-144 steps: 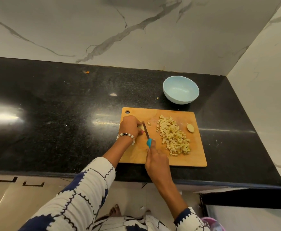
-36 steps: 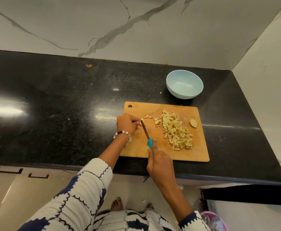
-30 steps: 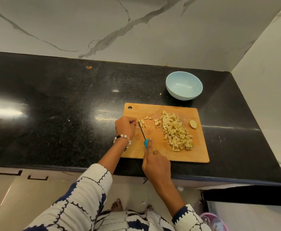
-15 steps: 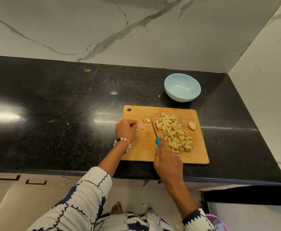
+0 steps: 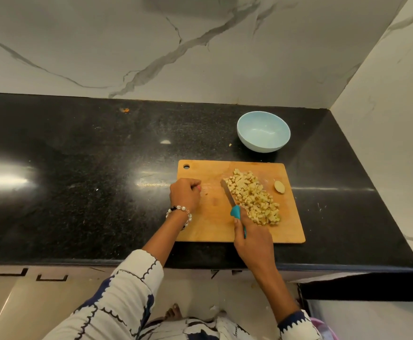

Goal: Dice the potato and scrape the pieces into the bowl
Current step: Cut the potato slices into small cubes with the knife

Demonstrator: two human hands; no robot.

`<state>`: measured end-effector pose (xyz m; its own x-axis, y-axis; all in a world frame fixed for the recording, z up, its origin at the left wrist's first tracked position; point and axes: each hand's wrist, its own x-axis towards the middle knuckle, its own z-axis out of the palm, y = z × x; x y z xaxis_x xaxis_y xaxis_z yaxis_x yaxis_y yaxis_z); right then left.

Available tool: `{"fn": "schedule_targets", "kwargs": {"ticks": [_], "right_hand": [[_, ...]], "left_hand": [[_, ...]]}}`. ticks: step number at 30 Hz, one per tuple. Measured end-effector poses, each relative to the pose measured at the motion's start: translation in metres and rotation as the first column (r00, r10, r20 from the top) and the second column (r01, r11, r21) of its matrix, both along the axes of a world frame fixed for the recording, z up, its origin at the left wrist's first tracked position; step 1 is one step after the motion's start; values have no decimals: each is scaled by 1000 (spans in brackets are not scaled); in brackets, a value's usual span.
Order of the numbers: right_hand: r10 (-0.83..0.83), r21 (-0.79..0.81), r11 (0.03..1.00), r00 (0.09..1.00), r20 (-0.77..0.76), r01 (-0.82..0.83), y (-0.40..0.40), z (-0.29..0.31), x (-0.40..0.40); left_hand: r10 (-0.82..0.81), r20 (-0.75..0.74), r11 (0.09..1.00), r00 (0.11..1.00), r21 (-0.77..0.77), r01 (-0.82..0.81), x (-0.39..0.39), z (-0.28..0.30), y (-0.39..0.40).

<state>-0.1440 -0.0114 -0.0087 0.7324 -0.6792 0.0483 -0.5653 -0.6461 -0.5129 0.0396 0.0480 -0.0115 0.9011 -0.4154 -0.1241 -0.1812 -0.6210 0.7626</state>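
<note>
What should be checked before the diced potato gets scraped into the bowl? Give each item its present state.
1. Bowl upright, nothing in it, beyond the cutting board's far edge: ok.
2. Dice gathered in one pile on the board: ok.
3. Knife blade against the pile's left side, held by right hand: ok.
4. Potato end piece lies undiced near the right edge: not ok.
5. Left hand curled at the board's left edge; holding anything: cannot tell.
6. Stray crumb on the counter beside the bowl: not ok.

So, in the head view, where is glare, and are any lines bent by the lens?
Head view: strong white glare on the black countertop at far left, a weaker sheen left of the cutting board; the counter's front edge curves, showing wide-angle distortion; the diced potato stays fairly sharp.
</note>
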Motion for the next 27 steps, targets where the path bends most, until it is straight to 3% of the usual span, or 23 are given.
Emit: {"fn": "schedule_targets", "kwargs": {"ticks": [3, 5, 9, 12, 17, 20, 23, 27], "right_hand": [[36, -37, 999, 996, 76, -34, -16, 7, -11], [84, -128, 989, 994, 63, -76, -27, 9, -19], [152, -453, 881, 988, 0, -135, -50, 14, -31], [195, -618, 767, 980, -30, -172, -65, 18, -43], [168, -606, 783, 986, -7, -138, -84, 11, -61], [116, -424, 904, 986, 120, -55, -92, 6, -69], [-66, 30, 998, 951, 302, 60, -93, 9, -76], [-415, 574, 812, 795, 442, 105, -96, 14, -82]], "left_hand": [[-56, 78, 998, 995, -9, 57, -4, 2, -10], [-215, 199, 976, 956, 21, 215, -10, 6, -19], [-520, 440, 849, 732, 176, 498, -22, 8, -36], [-592, 504, 806, 629, 366, 465, -22, 9, -44], [-527, 513, 848, 677, 360, 388, -18, 3, -53], [-446, 488, 894, 750, 276, 352, -18, 1, -58], [-369, 449, 929, 814, 167, 329, -28, 10, -76], [-350, 361, 936, 864, 115, 332, -53, 25, -116]]}}
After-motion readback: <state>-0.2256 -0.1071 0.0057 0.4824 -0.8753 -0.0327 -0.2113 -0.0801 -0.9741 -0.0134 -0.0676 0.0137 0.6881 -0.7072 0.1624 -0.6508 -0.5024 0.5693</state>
